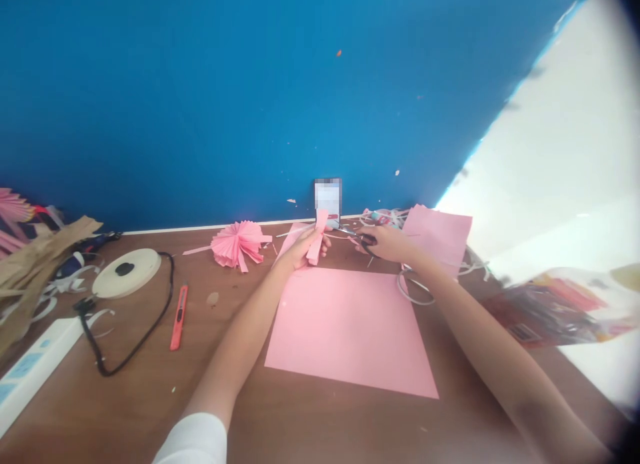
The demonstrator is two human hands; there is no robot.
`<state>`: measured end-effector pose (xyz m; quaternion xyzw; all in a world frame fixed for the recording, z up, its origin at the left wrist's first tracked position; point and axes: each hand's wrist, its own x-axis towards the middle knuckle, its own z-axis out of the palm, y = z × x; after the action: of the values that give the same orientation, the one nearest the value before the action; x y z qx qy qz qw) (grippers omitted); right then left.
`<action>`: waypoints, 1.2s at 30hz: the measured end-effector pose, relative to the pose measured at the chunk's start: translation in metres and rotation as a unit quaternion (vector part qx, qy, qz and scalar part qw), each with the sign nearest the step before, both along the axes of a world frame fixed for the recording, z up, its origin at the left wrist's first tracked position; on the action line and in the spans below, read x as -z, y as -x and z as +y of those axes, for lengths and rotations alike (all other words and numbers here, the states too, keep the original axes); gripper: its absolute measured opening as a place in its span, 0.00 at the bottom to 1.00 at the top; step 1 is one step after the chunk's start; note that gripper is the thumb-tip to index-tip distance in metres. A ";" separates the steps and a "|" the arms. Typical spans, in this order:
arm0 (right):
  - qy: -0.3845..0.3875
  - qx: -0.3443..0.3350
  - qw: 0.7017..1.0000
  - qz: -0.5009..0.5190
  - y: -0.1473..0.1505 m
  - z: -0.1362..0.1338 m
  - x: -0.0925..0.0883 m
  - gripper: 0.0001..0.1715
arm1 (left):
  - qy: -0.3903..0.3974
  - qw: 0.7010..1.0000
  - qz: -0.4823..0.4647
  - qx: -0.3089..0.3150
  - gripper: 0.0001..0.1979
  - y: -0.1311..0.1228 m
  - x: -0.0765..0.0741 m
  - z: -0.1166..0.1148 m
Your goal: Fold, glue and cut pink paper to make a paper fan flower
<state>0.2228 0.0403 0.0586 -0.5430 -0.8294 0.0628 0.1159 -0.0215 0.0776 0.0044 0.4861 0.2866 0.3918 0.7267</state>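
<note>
My left hand (305,246) is closed around a narrow folded strip of pink paper (319,237), held upright just above the table. In my right hand (385,243) is a pair of scissors (367,239), its blades pointing left toward the pink strip. Whether the blades touch anything is too small to tell. Beneath both hands lies a large flat pink sheet (350,327). A phone (328,201) leans on the blue wall behind the strip. Left of my left hand sits a pink pleated paper fan flower (237,244).
A red cutter (179,317), a round white disc (127,273) with a black cable (170,291) and a white power strip (40,367) lie left. More pink sheets (440,237), white strips and a plastic bag (560,311) are right. Brown paper (45,271) sits far left.
</note>
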 end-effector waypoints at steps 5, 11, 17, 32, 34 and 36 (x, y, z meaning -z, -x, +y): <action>-0.004 0.010 0.999 0.034 0.002 0.001 0.005 0.17 | 0.006 1.000 -0.012 0.011 0.23 0.000 0.002 0.002; -0.062 0.029 0.994 0.083 0.007 0.004 0.022 0.17 | -0.008 0.999 -0.009 0.031 0.22 0.004 0.006 0.005; -0.075 0.021 0.993 0.088 0.010 0.002 0.032 0.24 | -0.016 0.998 0.004 0.060 0.25 0.006 0.005 0.005; -0.007 -0.021 0.998 0.054 0.016 -0.002 0.031 0.18 | -0.023 0.995 0.010 0.094 0.27 0.005 0.000 0.002; 0.002 -0.035 0.998 0.054 0.016 -0.002 0.029 0.17 | -0.020 0.995 0.012 0.098 0.27 0.005 0.000 0.002; 0.013 -0.043 0.998 0.050 0.015 -0.001 0.028 0.16 | -0.017 0.995 0.013 0.097 0.28 0.005 0.001 0.003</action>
<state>0.2077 0.0394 0.0307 -0.5040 -0.8444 0.1056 0.1477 -0.0266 0.0802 0.0032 0.5292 0.2404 0.3181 0.7490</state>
